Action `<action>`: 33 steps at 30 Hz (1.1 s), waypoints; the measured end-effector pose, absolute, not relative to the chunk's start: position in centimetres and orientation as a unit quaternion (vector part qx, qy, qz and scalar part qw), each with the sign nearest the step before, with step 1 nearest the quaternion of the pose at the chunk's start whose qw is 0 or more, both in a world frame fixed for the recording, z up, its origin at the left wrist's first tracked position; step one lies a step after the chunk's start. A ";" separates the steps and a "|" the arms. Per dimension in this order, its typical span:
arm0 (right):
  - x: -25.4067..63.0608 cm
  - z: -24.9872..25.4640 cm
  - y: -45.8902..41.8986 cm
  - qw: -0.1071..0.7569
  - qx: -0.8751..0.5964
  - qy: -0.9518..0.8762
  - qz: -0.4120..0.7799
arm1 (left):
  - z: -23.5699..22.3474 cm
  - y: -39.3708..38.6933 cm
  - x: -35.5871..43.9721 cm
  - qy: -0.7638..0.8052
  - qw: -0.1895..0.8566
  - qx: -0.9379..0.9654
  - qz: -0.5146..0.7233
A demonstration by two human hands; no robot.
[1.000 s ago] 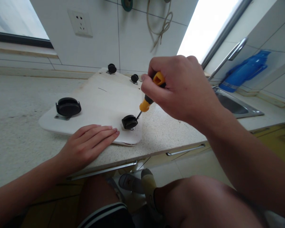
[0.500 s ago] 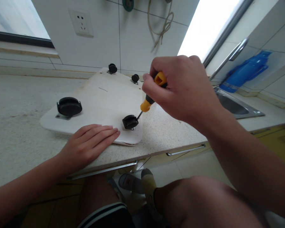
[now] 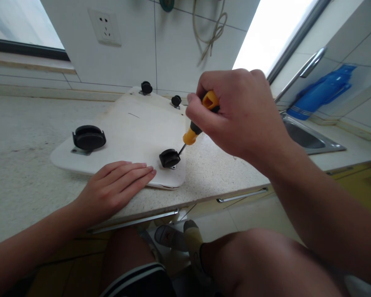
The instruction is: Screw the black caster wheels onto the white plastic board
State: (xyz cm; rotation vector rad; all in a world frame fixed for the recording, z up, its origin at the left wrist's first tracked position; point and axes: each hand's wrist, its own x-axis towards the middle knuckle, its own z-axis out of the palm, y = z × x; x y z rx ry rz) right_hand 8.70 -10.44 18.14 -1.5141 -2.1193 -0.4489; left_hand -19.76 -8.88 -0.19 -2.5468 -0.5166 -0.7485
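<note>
Speckled worktop [image 3: 24, 156] seen along tiled wall, sink [image 3: 306, 138] at right end. White board [image 3: 132, 136] laid flat on worktop, four black wheels mounted on it. Board pressed down at near edge by left hand [image 3: 117, 187], palm flat, fingers spread, grip released. Right hand [image 3: 238, 119] clenched around yellow-handled screwdriver [image 3: 194, 128], held tilted. Screwdriver tip set at base of near-right wheel [image 3: 169, 158]. Larger wheel [image 3: 89, 138] at near-left corner, untouched.
</note>
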 end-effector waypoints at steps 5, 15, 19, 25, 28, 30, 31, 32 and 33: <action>8.7 18.1 -10.3 0.252 -0.555 -0.776 -0.158 | -0.2 -8.9 -19.7 -0.195 0.210 -0.920 -0.268; 9.0 17.4 -9.8 0.275 -0.544 -0.769 -0.192 | -0.5 -8.3 -19.8 -0.172 0.235 -0.913 -0.287; 9.1 17.5 -9.8 0.276 -0.541 -0.769 -0.196 | -0.4 -8.3 -19.7 -0.167 0.239 -0.912 -0.287; 9.0 17.5 -9.8 0.282 -0.538 -0.767 -0.208 | -0.4 -8.4 -19.8 -0.163 0.239 -0.914 -0.286; 9.0 17.5 -9.8 0.283 -0.537 -0.767 -0.208 | -0.4 -8.4 -19.8 -0.164 0.238 -0.914 -0.285; 9.0 17.5 -9.7 0.281 -0.537 -0.767 -0.211 | -0.4 -8.4 -19.8 -0.164 0.238 -0.914 -0.285; 9.0 17.5 -9.7 0.281 -0.538 -0.766 -0.212 | -0.3 -8.4 -19.8 -0.163 0.239 -0.914 -0.285; 9.0 17.5 -9.7 0.281 -0.538 -0.766 -0.213 | -0.3 -8.4 -19.8 -0.162 0.239 -0.914 -0.284; 9.0 17.5 -9.7 0.281 -0.539 -0.765 -0.214 | -0.3 -8.4 -19.8 -0.161 0.239 -0.914 -0.285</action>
